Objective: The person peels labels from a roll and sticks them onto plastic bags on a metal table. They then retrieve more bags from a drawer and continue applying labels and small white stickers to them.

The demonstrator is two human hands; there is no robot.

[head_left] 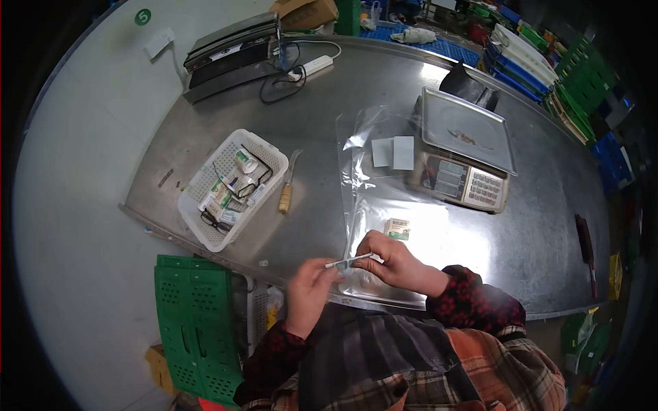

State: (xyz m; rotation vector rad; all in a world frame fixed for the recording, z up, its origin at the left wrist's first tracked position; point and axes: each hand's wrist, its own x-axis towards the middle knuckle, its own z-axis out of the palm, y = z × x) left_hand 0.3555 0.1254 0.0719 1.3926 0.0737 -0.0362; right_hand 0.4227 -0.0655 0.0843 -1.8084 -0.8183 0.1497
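Observation:
Between my left hand [312, 291] and my right hand [392, 262] is a thin white card [349, 260], seen nearly edge-on with some blue-green on its underside. The fingers of each hand are closed on one end of it, close over the table's front edge. Just beyond my right hand, a small printed label [397, 229] in beige and green lies on clear plastic bags [363, 212]. Two pale blank cards [403, 152] lie side by side farther back on the plastic.
A digital scale [483, 188] with a metal pan [466, 127] stands at the back right. On the left, a white basket [188, 205] holds glasses and small boxes, beside a wooden-handled knife [286, 195]. A sealing machine [233, 58] and power strip [312, 68] occupy the back left.

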